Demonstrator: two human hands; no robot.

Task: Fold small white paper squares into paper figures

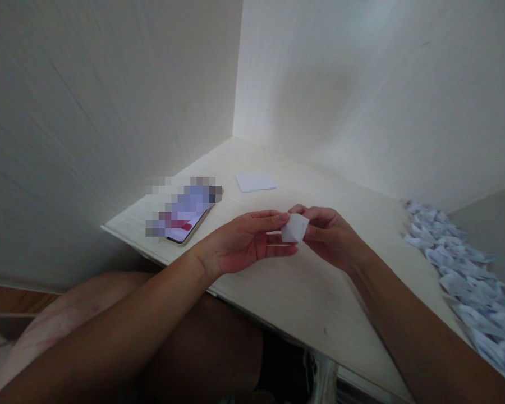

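Observation:
Between my two hands, above the pale table (252,292), is a small piece of folded white paper (295,229) with creases showing. My left hand (252,241) pinches its left side with the thumb on top and the fingers reaching behind and below. On the other side, my right hand (330,235) grips the paper's right edge, its fingers curled and partly hidden. Behind the hands a flat white paper stack or sheet (256,182) lies on the table; I cannot tell how many layers it has.
A phone (187,216) with a lit, partly blurred screen lies at the table's left. Many folded white paper pieces (467,275) are heaped along the right side. Pale walls (151,84) meet in a corner behind the table. My legs are below its front edge.

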